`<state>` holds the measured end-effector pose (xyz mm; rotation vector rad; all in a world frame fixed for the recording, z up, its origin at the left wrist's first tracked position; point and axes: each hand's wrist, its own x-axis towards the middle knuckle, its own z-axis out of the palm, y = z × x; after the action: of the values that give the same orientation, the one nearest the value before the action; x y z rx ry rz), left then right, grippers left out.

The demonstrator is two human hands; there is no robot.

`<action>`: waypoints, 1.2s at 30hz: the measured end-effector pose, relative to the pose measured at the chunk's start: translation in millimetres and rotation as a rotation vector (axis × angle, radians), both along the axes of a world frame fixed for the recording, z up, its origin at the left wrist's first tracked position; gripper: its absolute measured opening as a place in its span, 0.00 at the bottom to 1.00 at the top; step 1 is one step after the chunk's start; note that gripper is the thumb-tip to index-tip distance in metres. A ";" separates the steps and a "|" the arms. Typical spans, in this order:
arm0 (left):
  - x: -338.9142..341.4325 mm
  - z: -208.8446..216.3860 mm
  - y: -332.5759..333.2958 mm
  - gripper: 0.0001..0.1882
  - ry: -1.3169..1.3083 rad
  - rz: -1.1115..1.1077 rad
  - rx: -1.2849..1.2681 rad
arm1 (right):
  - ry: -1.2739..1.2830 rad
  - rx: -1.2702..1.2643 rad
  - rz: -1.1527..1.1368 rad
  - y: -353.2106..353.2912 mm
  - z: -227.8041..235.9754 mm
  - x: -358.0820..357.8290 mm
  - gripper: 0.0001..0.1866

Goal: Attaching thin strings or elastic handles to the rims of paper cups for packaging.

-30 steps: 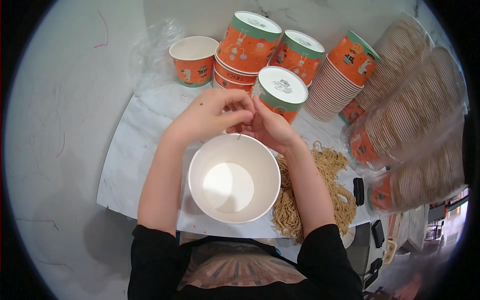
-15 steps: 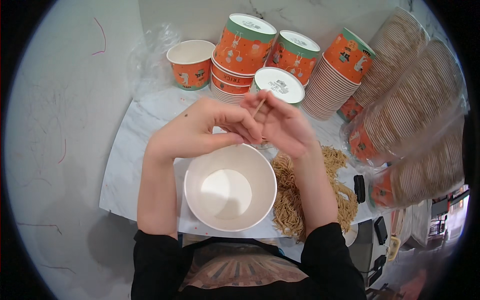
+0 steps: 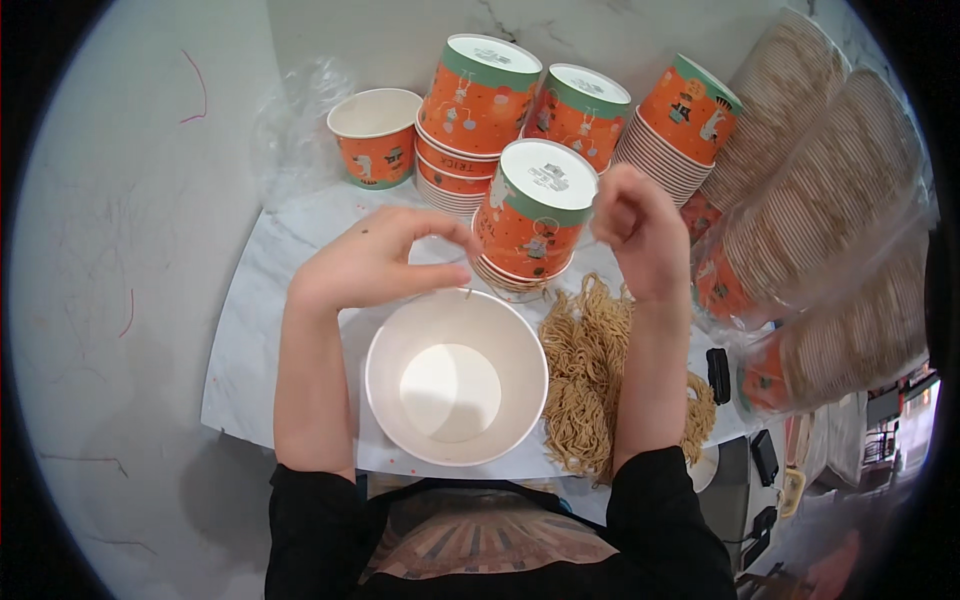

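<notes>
A large white-lined paper tub point(image 3: 455, 455) stands in front of me, its inside bare. Over its far rim hovers my left hand point(image 3: 375, 255), thumb and curved fingers a little apart; I see nothing between them. A tiny thread-like bit shows at the rim below the thumb. Up to the right, beside an upside-down orange tub point(image 3: 533, 238) with a green band, my right hand point(image 3: 642, 228) is raised with fingers curled in. What it holds, if anything, is too small to make out. Under my right forearm lies a heap of tan cords point(image 3: 580, 385).
Orange tubs stand behind: an upright tub point(image 3: 375, 150), a stack of upside-down tubs point(image 3: 475, 105) and a taller stack point(image 3: 665, 155). Plastic-wrapped tub stacks point(image 3: 815, 190) lean at the right. A black object point(image 3: 718, 376) lies by the cords. A wall point(image 3: 110, 300) rises at left.
My right hand has moved right and away from the left hand, its fingers curling in. The thin stick-like strand seen at its fingers no longer shows. My left hand has shifted slightly left.
</notes>
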<state>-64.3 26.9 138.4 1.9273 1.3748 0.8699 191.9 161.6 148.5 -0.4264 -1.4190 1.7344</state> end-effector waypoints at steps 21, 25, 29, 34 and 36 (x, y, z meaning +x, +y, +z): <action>44.4 4.6 -7.2 0.22 -0.113 0.100 0.254 | -0.469 0.490 0.061 -45.0 0.1 -19.2 0.09; 43.5 0.4 -9.5 0.21 0.038 0.080 0.315 | -0.328 0.415 0.131 -47.1 -2.8 -20.7 0.08; 37.6 3.7 -5.3 0.12 -0.137 0.019 0.112 | -0.279 0.378 0.121 -46.7 -3.8 -22.6 0.08; 30.5 10.1 -11.3 0.11 -0.327 0.004 -0.026 | -0.381 0.474 0.047 -41.6 0.5 -15.7 0.08; 27.3 12.5 -13.4 0.13 -0.368 -0.036 -0.071 | -0.386 0.501 0.050 -42.8 0.8 -14.9 0.08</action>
<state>-37.0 13.4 150.9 1.6331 1.1325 1.0794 176.9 118.8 149.2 -0.4639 -2.0851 1.3057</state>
